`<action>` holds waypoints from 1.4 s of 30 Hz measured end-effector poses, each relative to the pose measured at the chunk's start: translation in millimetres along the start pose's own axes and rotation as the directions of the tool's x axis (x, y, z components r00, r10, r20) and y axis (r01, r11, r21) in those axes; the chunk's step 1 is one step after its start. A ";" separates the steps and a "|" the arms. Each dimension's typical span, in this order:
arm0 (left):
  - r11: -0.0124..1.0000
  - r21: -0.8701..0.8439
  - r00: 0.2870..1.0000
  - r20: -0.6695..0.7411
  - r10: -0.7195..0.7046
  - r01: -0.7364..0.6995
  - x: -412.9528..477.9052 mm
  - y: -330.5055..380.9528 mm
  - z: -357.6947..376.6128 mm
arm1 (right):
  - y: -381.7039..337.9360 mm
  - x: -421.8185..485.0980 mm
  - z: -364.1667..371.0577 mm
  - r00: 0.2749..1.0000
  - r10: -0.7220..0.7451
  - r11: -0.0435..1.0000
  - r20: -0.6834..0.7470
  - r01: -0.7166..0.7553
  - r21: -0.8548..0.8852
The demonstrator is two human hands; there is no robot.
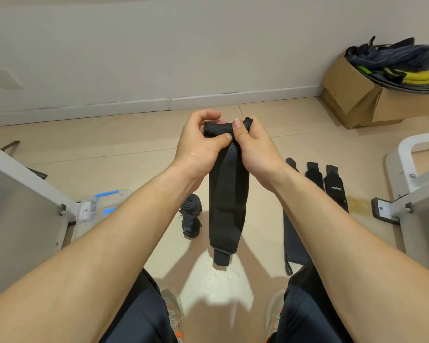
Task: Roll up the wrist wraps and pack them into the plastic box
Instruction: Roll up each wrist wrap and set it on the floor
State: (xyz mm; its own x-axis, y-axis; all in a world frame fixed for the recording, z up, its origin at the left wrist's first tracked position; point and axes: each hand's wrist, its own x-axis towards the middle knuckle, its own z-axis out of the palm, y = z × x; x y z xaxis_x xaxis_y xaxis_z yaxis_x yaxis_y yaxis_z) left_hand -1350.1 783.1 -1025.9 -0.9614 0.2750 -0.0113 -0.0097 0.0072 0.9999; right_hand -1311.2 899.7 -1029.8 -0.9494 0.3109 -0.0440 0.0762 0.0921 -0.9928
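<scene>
A black wrist wrap [227, 201] hangs in the air in front of me, its top end rolled into a small tube. My left hand [198, 142] pinches the left end of that roll and my right hand [252, 142] pinches the right end. Two rolled black wraps [191, 205] [191, 225] lie on the floor left of the hanging wrap. Flat unrolled wraps [333, 185] lie on the floor to the right, partly behind my right forearm. A clear plastic box with blue latches [89, 209] sits on the floor at the left, partly hidden by my left forearm.
Grey metal equipment frames stand at the left [22, 194] and right [416, 191]. A cardboard box [362, 100] full of dark and yellow gear sits by the wall at the back right. My knees and shoes show at the bottom.
</scene>
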 end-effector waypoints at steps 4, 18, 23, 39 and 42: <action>0.973 0.158 0.984 0.025 -0.174 0.168 -0.5 1.9 3.1 | 4.9 3.6 -1.8 0.997 -0.062 0.997 -0.037 0.060 -0.051; 0.993 0.104 0.997 -0.037 0.066 -0.062 1.5 -8.1 -2.5 | 2.9 7.2 2.0 1.000 0.003 1.000 -0.021 -0.004 -0.030; 0.999 0.044 1.000 0.009 0.013 -0.013 -0.2 -2.6 -2.0 | 3.6 8.9 -0.8 0.997 -0.061 0.998 -0.043 0.062 0.032; 0.988 0.106 0.990 -0.095 -0.105 0.115 0.3 -4.9 6.3 | 8.7 7.6 -2.8 0.989 -0.134 0.990 -0.056 0.136 0.033; 0.995 0.037 0.994 -0.065 -0.093 0.096 4.8 -5.4 1.0 | 7.0 6.5 -4.3 0.998 -0.041 0.990 -0.054 0.048 0.135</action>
State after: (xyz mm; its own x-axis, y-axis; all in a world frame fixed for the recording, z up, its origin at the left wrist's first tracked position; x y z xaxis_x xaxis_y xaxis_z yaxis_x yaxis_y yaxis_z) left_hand -1354.4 785.3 -1031.3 -0.9721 0.2102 -0.1041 -0.0914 0.0692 0.9934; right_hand -1315.6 906.4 -1036.6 -0.9338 0.3578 0.0029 -0.0113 -0.0214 -0.9997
